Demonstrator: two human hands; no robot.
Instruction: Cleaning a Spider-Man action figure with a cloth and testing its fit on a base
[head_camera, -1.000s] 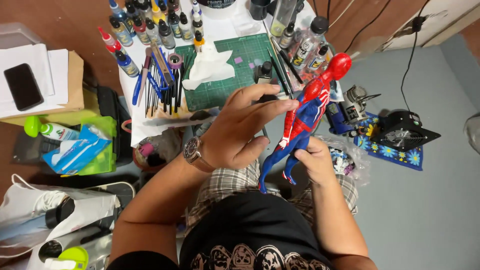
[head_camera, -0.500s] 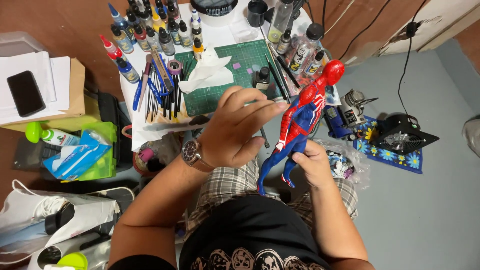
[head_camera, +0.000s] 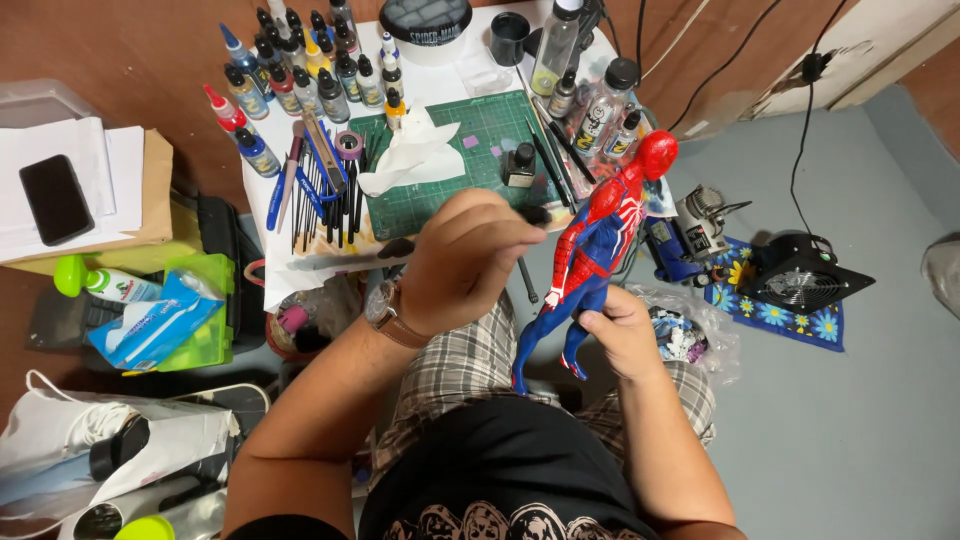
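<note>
A red and blue action figure (head_camera: 598, 245) is held upright over my lap. My right hand (head_camera: 622, 335) grips it by the legs. My left hand (head_camera: 468, 262), with a watch on the wrist, is closed on a thin dark-tipped tool (head_camera: 538, 214). The tip sits close to the figure's arm and chest. Whether the tip touches the figure I cannot tell.
A small white table ahead carries a green cutting mat (head_camera: 500, 120), rows of paint bottles (head_camera: 290, 75), brushes (head_camera: 330, 195) and a crumpled tissue (head_camera: 415, 155). A phone (head_camera: 55, 200) lies on papers at the left. A black fan (head_camera: 800, 275) sits on a floral cloth at the right.
The view has shifted slightly. Both hands and the figure keep nearly the same pose, with the left hand still working at the figure's upper body.
</note>
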